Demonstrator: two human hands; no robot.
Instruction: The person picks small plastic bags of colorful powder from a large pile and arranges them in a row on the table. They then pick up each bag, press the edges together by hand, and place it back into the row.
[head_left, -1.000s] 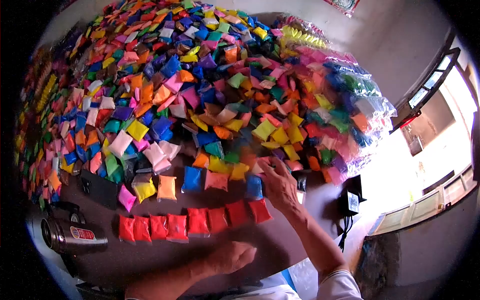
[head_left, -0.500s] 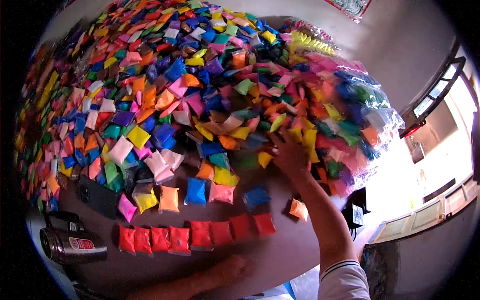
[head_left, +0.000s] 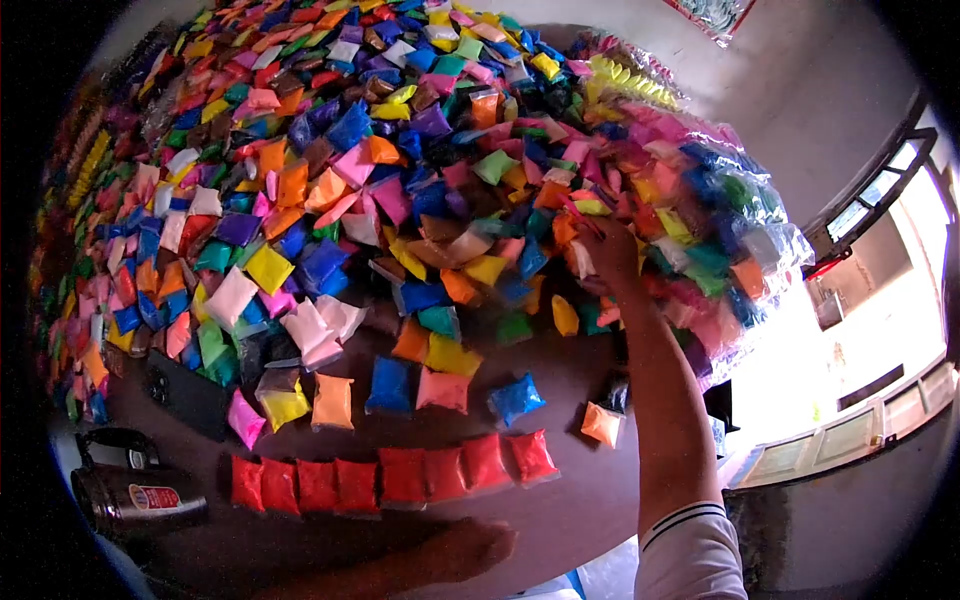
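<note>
My right hand (head_left: 608, 248) reaches into the right side of a large heap of small coloured plastic packets (head_left: 330, 190). A pinkish-red packet (head_left: 582, 214) shows right at its fingertips; the fingers are partly hidden among the packets, and I cannot tell whether they grip it. Low in the view and in shadow, my left hand (head_left: 482, 548) lies on the dark table (head_left: 590, 490), fingers curled in, with nothing seen in it. Just beyond it runs a row of several red packets (head_left: 403, 474). A blue packet (head_left: 517, 399) and a light orange packet (head_left: 601, 424) lie apart, between row and heap.
A metal jug-like vessel with a handle (head_left: 140, 497) stands at the left edge. Close by lies a dark flat phone-like object (head_left: 187, 394). Clear plastic bags of packets (head_left: 770, 245) bound the heap on the right. An open window (head_left: 875, 190) is beyond.
My right hand has moved farther into the heap, up and slightly right, and its fingers are less spread. A yellow packet near it has shifted. My left hand has moved slightly right.
</note>
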